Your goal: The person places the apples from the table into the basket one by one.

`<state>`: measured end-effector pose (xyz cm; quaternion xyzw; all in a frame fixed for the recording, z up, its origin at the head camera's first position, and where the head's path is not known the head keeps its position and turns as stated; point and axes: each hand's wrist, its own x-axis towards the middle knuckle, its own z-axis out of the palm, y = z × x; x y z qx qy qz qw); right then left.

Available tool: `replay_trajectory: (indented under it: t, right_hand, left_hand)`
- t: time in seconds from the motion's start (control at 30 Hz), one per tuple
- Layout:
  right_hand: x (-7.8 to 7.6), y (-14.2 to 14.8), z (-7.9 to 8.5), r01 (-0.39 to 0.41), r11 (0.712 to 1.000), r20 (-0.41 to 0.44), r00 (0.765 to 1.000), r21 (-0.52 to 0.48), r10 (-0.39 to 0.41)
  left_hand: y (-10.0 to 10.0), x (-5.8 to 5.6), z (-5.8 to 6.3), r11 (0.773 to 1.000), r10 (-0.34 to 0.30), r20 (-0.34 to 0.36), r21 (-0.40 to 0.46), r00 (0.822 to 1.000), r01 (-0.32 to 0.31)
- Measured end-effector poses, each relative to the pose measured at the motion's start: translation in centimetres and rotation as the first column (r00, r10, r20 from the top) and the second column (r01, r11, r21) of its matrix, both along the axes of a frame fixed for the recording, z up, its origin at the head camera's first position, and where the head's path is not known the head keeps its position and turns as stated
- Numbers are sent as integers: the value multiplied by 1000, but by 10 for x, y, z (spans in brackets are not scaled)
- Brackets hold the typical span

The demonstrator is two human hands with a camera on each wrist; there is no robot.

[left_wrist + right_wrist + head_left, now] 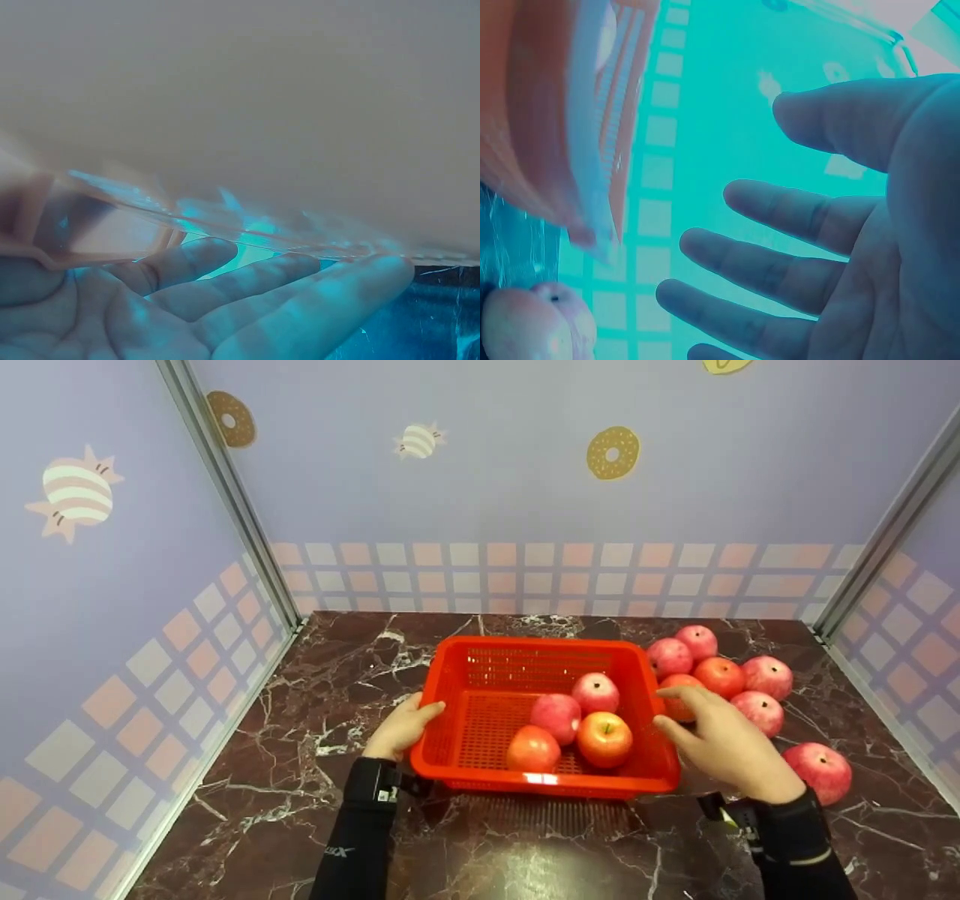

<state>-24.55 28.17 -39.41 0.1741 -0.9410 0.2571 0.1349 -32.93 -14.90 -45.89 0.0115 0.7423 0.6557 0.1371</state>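
Securing the red basket with four apples inside, mid-way across the dark table, appears to require the right hand, fingers spread just beside it, to match the left hand's thumb-over-rim grip.

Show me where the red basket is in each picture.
Head: red basket, just below and right of centre.
Left wrist: possibly the blur above the left fingers; cannot tell.
Right wrist: upper left, partly cut off.
Shared by head and right wrist: checkered wall.
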Motion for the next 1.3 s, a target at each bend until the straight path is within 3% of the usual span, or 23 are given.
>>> replay_trajectory:
  t: [0.23, 0.47, 0.63, 0.77, 0.9, 1.1, 1.3]
  right_hand:
    - [-3, 21, 2, 75, 997, 100, 992, 25, -77]
    - [-12, 57, -1, 158, 984, 148, 974, 89, -169]
    - [-16, 88, -4, 231, 965, 279, 925, 126, -258]
    - [-16, 110, -8, 267, 949, 336, 890, 168, -310]
    - [-15, 128, -15, 279, 938, 366, 867, 204, -338]
    - [-18, 143, -23, 292, 926, 477, 795, 240, -374]
    - [-21, 151, -27, 273, 926, 558, 740, 262, -376]
  left_hand:
    - [0, 0, 0, 1000, 1, -3, -3, 1000, -1]
    - [1, 1, 0, 999, 3, -27, -32, 1000, -4]
    - [1, 1, 0, 1000, 6, -25, -29, 1000, -7]
    - [1, 1, 0, 1000, 9, -22, -27, 1000, -9]
    - [0, 1, -1, 1000, 1, -29, -29, 1000, -1]
    - [0, 0, -2, 1000, -10, -34, -20, 999, 10]
    - [0, -1, -2, 1000, -6, -14, 9, 1000, 6]
